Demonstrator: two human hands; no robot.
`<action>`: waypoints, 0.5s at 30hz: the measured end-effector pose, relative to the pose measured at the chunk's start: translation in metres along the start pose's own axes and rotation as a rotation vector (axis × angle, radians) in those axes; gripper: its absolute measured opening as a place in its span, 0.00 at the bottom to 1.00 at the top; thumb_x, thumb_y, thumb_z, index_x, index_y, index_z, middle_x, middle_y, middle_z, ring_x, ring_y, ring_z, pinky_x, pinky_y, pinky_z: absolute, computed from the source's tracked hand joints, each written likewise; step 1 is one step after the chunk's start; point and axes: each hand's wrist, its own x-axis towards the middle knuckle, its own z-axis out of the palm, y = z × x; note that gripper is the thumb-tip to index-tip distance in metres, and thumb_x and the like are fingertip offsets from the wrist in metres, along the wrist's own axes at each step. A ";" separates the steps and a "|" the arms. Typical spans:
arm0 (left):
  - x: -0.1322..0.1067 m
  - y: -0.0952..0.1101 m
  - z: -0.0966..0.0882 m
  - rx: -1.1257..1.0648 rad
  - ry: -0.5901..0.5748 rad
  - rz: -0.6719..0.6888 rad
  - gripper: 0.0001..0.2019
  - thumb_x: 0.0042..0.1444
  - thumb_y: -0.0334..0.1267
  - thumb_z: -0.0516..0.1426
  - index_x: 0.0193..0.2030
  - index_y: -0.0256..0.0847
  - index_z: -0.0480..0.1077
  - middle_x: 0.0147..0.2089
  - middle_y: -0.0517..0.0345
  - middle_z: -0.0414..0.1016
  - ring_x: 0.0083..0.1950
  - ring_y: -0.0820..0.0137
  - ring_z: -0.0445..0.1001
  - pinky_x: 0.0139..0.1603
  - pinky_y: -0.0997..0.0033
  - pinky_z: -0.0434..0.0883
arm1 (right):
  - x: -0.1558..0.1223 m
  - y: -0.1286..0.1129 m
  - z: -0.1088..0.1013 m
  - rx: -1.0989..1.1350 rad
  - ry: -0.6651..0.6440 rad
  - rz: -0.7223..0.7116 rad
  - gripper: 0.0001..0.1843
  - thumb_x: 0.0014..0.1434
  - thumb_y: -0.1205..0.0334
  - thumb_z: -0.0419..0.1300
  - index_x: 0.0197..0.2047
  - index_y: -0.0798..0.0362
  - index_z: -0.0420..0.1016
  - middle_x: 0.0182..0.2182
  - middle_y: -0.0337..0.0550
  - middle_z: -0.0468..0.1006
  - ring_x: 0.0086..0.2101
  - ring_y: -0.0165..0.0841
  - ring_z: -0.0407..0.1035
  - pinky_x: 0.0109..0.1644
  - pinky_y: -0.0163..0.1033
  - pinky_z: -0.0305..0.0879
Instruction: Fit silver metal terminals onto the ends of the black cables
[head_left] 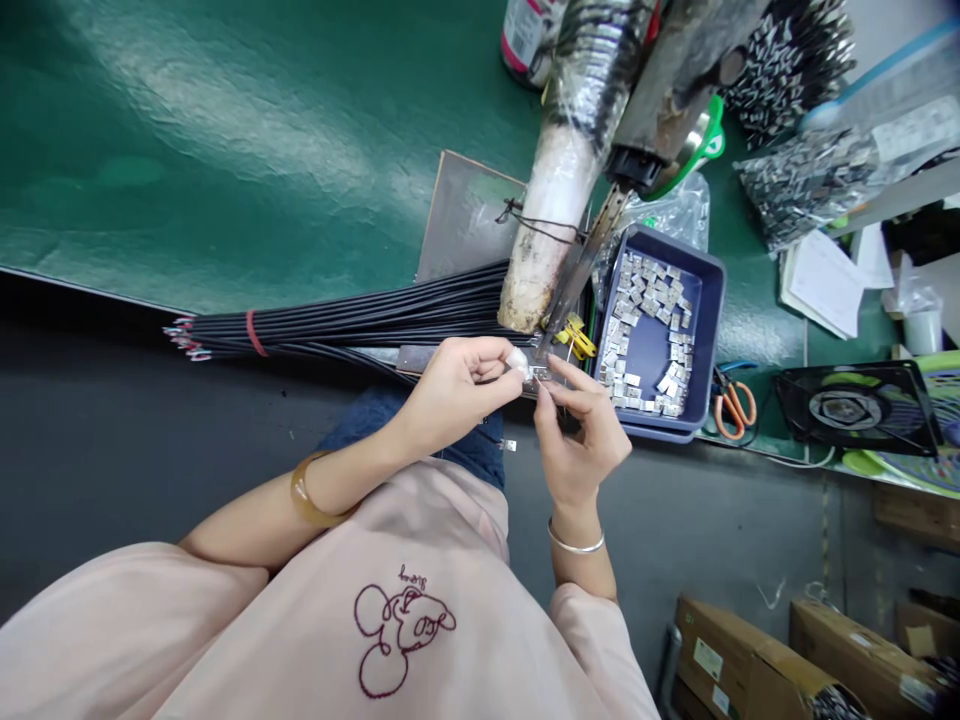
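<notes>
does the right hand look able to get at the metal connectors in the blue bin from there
Probably yes: the right hand is close beside the open-topped blue bin, with only its low wall before the metal connectors, though its fingertips look busy at the work.

Grey floor [727,530] lies below the green workbench [285,180].

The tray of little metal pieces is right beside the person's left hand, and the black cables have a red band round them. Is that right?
Not quite: the tray of little metal pieces is beside the right hand, as the head view shows. The black cables do have a red band.
</notes>
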 end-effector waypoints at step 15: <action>0.002 0.001 0.003 0.001 0.060 -0.006 0.08 0.55 0.33 0.57 0.25 0.37 0.65 0.21 0.69 0.48 0.23 0.79 0.48 0.24 0.76 0.49 | 0.009 -0.006 0.002 -0.014 -0.009 -0.022 0.09 0.57 0.73 0.63 0.36 0.50 0.71 0.47 0.46 0.84 0.41 0.33 0.82 0.44 0.37 0.80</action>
